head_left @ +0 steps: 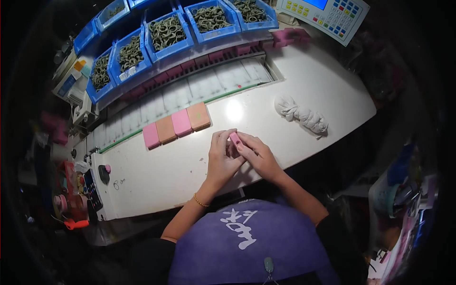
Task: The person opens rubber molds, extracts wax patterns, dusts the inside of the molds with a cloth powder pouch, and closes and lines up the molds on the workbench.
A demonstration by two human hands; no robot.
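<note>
My left hand (221, 160) and my right hand (259, 156) meet over the front part of the white table. Between them they grip a small pink rubber mould (234, 138), tilted up, with a dark round hole in its narrow side. Fingers hide much of it. Just beyond my left hand, several block-shaped moulds lie flat in a touching row: a pink mould (151, 136), an orange-tan mould (166, 129), a second pink mould (181, 122) and a second orange-tan mould (198, 116).
A twisted white cloth (301, 116) lies to the right. Blue bins (167, 51) of grey-green ring-shaped pieces stand at the back, above a slatted pale panel (190, 92). A keypad machine (327, 16) is at back right. A phone (93, 190) and a small black object (104, 174) lie left.
</note>
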